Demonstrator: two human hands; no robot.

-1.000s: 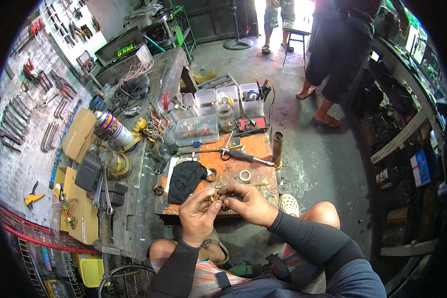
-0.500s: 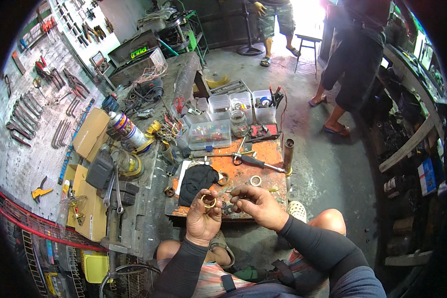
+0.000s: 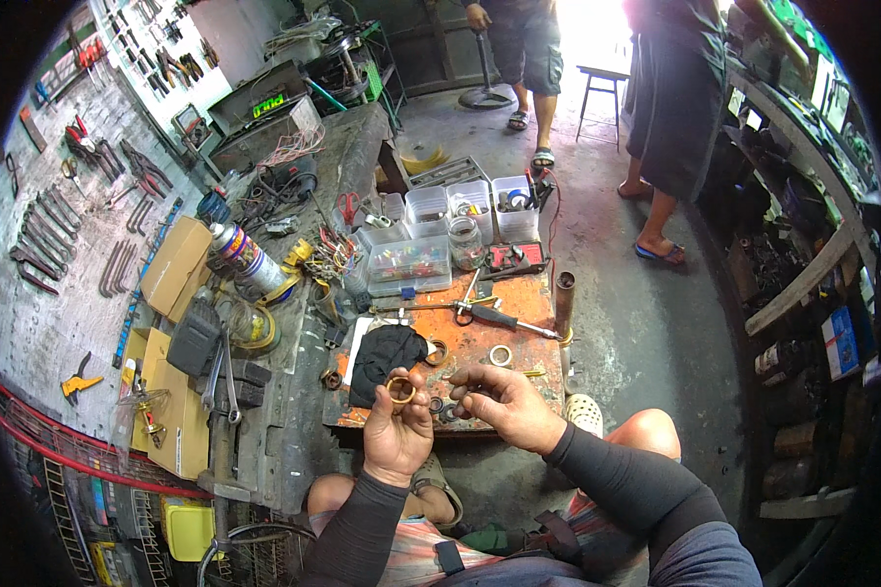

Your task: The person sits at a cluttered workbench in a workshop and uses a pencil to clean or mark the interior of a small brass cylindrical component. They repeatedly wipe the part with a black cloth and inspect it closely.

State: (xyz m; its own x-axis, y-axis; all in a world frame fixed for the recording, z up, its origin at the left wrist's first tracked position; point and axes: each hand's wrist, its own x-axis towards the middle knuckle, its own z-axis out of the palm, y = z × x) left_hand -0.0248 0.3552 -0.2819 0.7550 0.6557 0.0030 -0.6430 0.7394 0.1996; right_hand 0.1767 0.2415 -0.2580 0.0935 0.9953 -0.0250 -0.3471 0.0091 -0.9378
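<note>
My left hand (image 3: 398, 442) pinches a brass-coloured ring (image 3: 401, 401) upright between thumb and fingers. Beside it on the right, my right hand (image 3: 511, 409) has its thumb and fingertips pressed together; whatever is in them is too small to make out. Both hands are over the near edge of an orange, paint-worn work surface (image 3: 499, 293). A black cloth (image 3: 387, 357) lies just beyond my left hand. Near my right fingers a pale ring (image 3: 500, 355) rests on the surface, and a brown ring (image 3: 439, 352) sits by the cloth.
A torch-like tool with a dark handle (image 3: 494, 317) lies across the surface. Behind it stand a clear parts case (image 3: 410, 264), a glass jar (image 3: 466, 245) and open plastic bins. The cluttered bench (image 3: 284, 391) borders the left. Two people stand farther back near a stool (image 3: 602, 73).
The ring in my left hand has turned to show more of its round opening, and that hand has shifted slightly left. My right hand stays nearly still. The people behind have moved.
</note>
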